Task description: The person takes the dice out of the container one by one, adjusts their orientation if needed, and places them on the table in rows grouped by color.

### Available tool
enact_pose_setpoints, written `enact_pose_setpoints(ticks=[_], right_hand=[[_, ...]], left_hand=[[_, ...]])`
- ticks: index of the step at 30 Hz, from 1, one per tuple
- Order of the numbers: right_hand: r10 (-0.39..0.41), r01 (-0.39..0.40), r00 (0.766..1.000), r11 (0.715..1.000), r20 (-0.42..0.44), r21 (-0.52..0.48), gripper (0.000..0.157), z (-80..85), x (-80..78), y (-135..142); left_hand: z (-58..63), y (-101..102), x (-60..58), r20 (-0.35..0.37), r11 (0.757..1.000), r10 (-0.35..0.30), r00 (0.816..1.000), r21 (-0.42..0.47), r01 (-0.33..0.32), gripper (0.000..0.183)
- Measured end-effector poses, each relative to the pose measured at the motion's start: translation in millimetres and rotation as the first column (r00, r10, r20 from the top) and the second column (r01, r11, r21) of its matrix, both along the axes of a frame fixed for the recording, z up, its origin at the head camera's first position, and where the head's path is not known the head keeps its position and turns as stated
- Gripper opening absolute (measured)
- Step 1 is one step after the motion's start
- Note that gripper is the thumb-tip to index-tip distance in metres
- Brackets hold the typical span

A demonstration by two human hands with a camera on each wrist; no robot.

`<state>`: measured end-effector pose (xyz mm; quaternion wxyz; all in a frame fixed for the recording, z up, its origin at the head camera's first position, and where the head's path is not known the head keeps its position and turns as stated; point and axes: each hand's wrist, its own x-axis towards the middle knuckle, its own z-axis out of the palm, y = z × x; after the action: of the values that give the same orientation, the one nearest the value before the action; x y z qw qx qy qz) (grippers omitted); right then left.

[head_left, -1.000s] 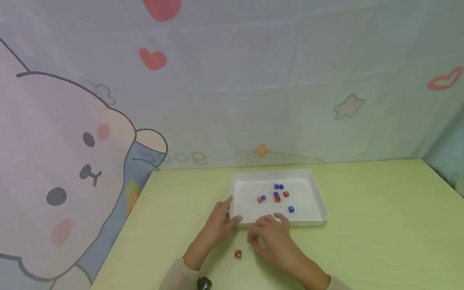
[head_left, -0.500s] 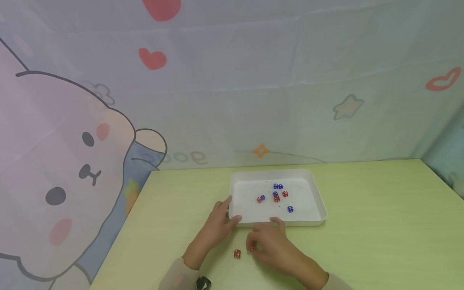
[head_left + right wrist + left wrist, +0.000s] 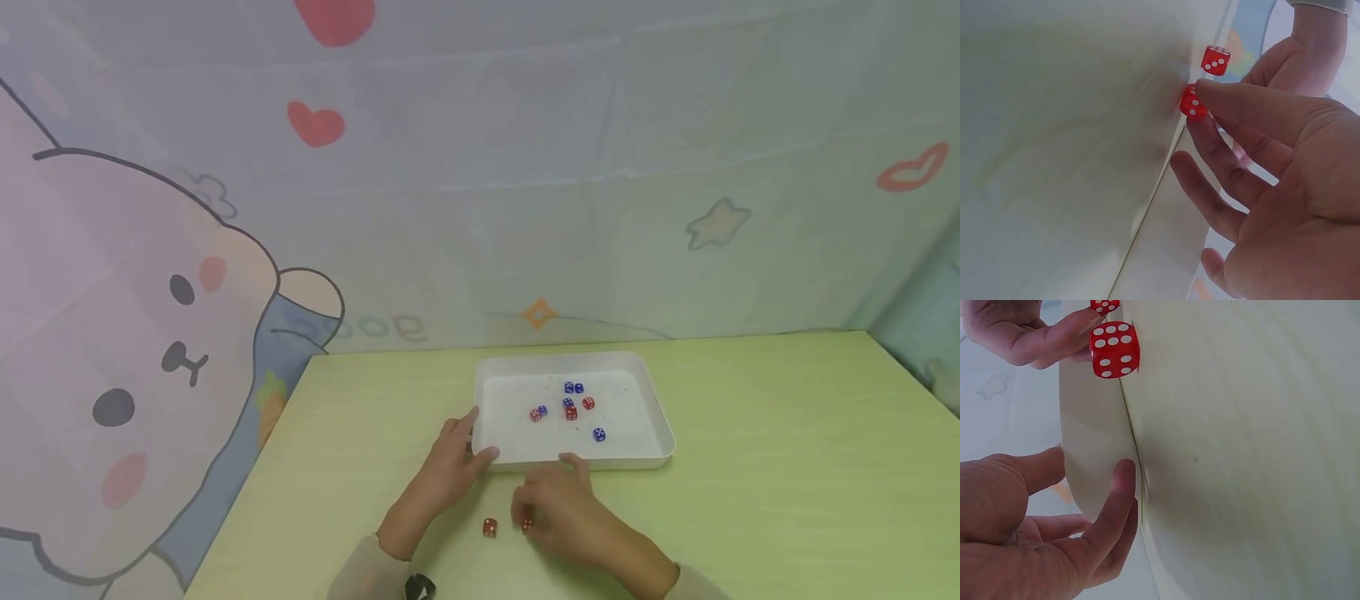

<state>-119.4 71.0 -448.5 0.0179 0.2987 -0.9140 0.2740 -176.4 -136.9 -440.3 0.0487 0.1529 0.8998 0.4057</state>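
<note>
At the white tray's (image 3: 637, 408) near left corner, my left hand (image 3: 446, 471) holds the outside, thumb at the front wall and fingers along the left side. My right hand (image 3: 562, 508) is just in front of the tray and pinches a red die (image 3: 1194, 110) between thumb and finger, low at the tabletop. One of its fingers reaches up to the tray's front rim. A second red die (image 3: 490, 527) lies loose on the table between the hands, showing six pips in the left wrist view. Inside the tray are several blue dice (image 3: 599, 434) and red dice (image 3: 588, 403).
The yellow-green table (image 3: 780, 467) extends on both sides of the tray. Behind it hangs a printed cloth (image 3: 480, 250) with a cartoon bear, hearts and stars. A small black object (image 3: 420, 587) shows beside the left sleeve (image 3: 372, 571).
My right hand has drawn the pinched red die slightly towards me, away from the tray, to about level with the loose die. The left hand stays at the tray corner.
</note>
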Motion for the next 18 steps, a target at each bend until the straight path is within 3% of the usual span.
enact_pose_setpoints(ticks=[11, 18], right_hand=[[-0.003, 0.004, 0.999, 1.0, 0.04, -0.011, 0.026, 1.7, -0.5, -0.4], [-0.003, 0.003, 1.0, 1.0, 0.011, -0.028, 0.017, 7.5, -5.0, -1.5]], left_hand=[[-0.1, -0.9, 0.9, 0.011, 1.0, 0.004, 1.0, -0.005, -0.004, 0.07], [-0.4, -2.2, -0.7, 0.001, 1.0, -0.013, 1.0, -0.005, 0.013, 0.07]])
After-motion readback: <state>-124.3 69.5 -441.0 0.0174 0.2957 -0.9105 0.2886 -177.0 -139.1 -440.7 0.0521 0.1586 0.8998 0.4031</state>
